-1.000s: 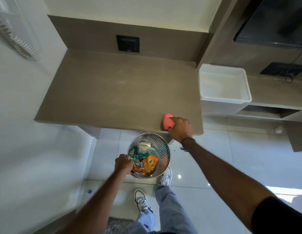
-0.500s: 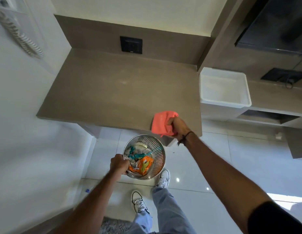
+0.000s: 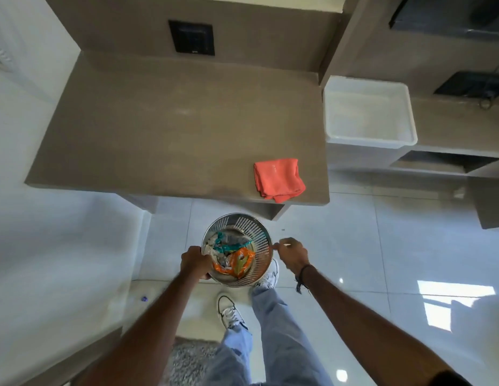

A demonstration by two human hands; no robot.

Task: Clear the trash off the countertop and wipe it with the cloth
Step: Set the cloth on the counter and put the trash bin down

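Observation:
A folded coral-red cloth (image 3: 279, 178) lies on the brown countertop (image 3: 164, 135) near its front right corner, with no hand on it. Below the counter's front edge a perforated steel bin (image 3: 259, 238) is held above the floor. Inside it sit crumpled wrappers (image 3: 233, 260), orange, teal and white. My left hand (image 3: 194, 261) grips the bin's left rim. My right hand (image 3: 293, 253) closes on the rim at the bin's right side.
A white plastic tub (image 3: 368, 137) stands on a lower ledge to the right of the counter. A black wall socket (image 3: 192, 37) sits in the backsplash. White walls close the left side. Glossy floor tiles, my feet and a grey rug (image 3: 187, 360) lie below.
My right hand let go of the cloth, leaving it on the counter's front right corner, and dropped to the bin's right rim. The left hand kept its hold on the bin.

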